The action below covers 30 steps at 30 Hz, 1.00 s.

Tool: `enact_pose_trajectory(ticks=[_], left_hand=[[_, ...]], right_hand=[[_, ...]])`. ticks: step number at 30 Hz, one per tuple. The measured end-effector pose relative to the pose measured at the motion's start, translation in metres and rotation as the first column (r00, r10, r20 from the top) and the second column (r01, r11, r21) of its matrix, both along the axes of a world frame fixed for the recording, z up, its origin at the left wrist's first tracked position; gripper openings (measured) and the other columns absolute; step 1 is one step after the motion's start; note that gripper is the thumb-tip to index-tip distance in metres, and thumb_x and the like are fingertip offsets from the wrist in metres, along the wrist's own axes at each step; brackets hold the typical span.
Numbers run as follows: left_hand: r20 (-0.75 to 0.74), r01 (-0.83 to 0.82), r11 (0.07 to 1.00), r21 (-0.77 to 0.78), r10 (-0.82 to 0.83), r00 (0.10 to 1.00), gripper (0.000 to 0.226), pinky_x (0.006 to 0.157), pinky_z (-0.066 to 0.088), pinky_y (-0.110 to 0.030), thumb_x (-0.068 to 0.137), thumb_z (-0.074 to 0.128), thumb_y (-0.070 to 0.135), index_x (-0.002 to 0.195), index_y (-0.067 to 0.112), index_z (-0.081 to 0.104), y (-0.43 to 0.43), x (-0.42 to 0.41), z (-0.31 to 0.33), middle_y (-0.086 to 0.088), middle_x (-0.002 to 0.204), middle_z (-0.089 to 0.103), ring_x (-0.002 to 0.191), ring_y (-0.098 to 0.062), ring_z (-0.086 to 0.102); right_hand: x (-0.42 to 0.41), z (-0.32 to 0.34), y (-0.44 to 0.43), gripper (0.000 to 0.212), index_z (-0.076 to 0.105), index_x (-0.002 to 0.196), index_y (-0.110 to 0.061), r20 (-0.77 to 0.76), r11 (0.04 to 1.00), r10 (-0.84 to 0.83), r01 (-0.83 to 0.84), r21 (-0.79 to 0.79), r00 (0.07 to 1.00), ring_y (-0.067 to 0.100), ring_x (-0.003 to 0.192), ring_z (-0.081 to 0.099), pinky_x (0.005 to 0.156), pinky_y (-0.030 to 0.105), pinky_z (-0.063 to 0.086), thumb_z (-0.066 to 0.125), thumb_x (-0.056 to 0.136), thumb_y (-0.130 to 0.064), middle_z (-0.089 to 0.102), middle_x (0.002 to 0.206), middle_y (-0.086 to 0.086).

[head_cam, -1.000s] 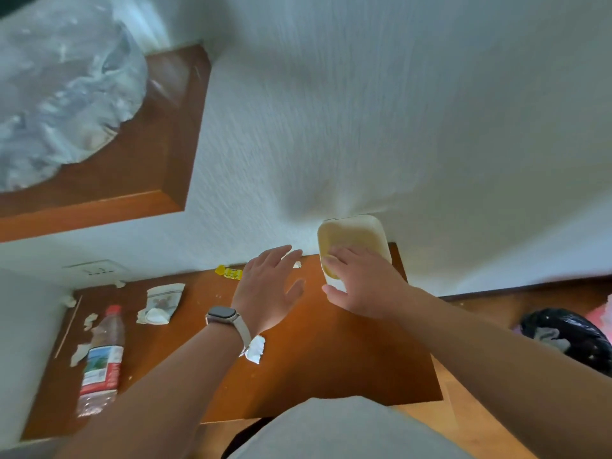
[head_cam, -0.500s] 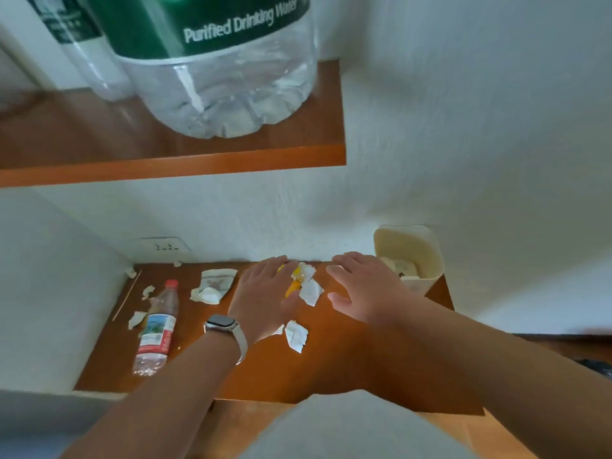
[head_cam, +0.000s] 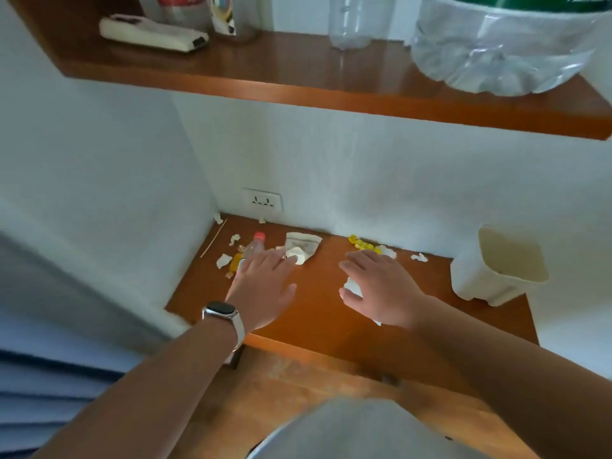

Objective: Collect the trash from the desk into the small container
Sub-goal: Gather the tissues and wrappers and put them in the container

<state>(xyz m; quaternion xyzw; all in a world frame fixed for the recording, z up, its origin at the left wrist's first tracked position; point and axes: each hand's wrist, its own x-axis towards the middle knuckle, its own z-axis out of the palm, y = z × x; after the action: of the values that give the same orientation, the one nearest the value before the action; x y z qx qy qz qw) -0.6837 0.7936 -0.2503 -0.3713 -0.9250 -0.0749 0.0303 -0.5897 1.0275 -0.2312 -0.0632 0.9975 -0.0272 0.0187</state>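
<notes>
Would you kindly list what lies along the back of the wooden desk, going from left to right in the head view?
Thin wooden stick → clear plastic bottle with a red cap → white crumpled wrapper → yellow candy wrappers → small white paper scrap → small cream plastic container.

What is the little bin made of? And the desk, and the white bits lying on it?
The small container looks like cream plastic: smooth, matt, moulded walls. The desk looks like wood or wood veneer, orange-brown with a slight sheen. The white scraps seem to be paper or tissue: thin, torn and crumpled.
</notes>
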Motion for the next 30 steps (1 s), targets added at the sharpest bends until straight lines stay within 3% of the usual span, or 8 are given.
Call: enact_pose_trajectory(ticks=[6, 11, 16, 20, 30], left_hand=[[0.076, -0.126, 0.992, 0.002, 0.125, 0.989, 0.051, 0.104, 0.043, -0.046, 0.092, 0.054, 0.047, 0.138, 0.025, 0.048, -0.063, -0.006, -0.020, -0.003, 0.143, 0.052, 0.131, -0.025, 0.050], [0.189, -0.341, 0.939, 0.041, 0.328, 0.926, 0.059, 0.107, 0.039, -0.047, 0.093, 0.054, 0.054, 0.143, 0.026, 0.041, -0.104, -0.013, -0.033, 0.000, 0.146, 0.048, 0.135, -0.024, 0.043], [0.239, -0.407, 0.912, -0.052, 0.407, 0.882, 0.062, 0.113, 0.033, -0.049, 0.096, 0.041, 0.059, 0.150, 0.031, 0.030, -0.123, -0.022, -0.048, 0.002, 0.156, 0.035, 0.143, -0.024, 0.031], [0.284, -0.444, 0.892, -0.088, 0.450, 0.847, 0.061, 0.113, 0.033, -0.049, 0.096, 0.043, 0.057, 0.150, 0.031, 0.032, -0.123, -0.037, -0.062, 0.002, 0.156, 0.036, 0.144, -0.024, 0.031], [0.537, -0.641, 0.766, -0.042, 0.559, 0.632, 0.051, 0.106, 0.043, -0.042, 0.098, 0.051, 0.044, 0.145, 0.027, 0.040, -0.101, -0.091, -0.084, 0.002, 0.148, 0.046, 0.134, -0.022, 0.044]], right_hand=[[-0.013, -0.005, -0.061, 0.052, 0.049, 0.136, -0.020, 0.020, 0.998, 0.028, -0.029, 0.050, 0.999, 0.022, 0.135, 0.042, 0.109, 0.040, 0.037, 0.042, 0.096, -0.053, 0.049, 0.144, 0.001], [-0.020, -0.013, -0.095, 0.053, 0.045, 0.138, -0.021, 0.063, 0.995, 0.084, -0.087, 0.053, 0.995, 0.021, 0.135, 0.041, 0.111, 0.038, 0.034, 0.041, 0.096, -0.053, 0.046, 0.145, 0.000], [-0.038, -0.031, -0.102, 0.055, 0.041, 0.140, -0.022, 0.115, 0.995, 0.087, -0.093, 0.047, 0.990, 0.020, 0.138, 0.038, 0.111, 0.037, 0.034, 0.038, 0.097, -0.055, 0.043, 0.148, -0.002], [-0.061, -0.048, -0.097, 0.054, 0.043, 0.139, -0.021, 0.137, 0.996, 0.083, -0.088, 0.030, 0.987, 0.020, 0.136, 0.041, 0.108, 0.037, 0.037, 0.040, 0.095, -0.054, 0.046, 0.145, -0.001], [-0.139, -0.088, -0.070, 0.053, 0.043, 0.137, -0.022, 0.189, 0.999, -0.003, 0.012, -0.045, 0.982, 0.023, 0.132, 0.046, 0.104, 0.037, 0.043, 0.046, 0.094, -0.052, 0.047, 0.144, 0.000]])
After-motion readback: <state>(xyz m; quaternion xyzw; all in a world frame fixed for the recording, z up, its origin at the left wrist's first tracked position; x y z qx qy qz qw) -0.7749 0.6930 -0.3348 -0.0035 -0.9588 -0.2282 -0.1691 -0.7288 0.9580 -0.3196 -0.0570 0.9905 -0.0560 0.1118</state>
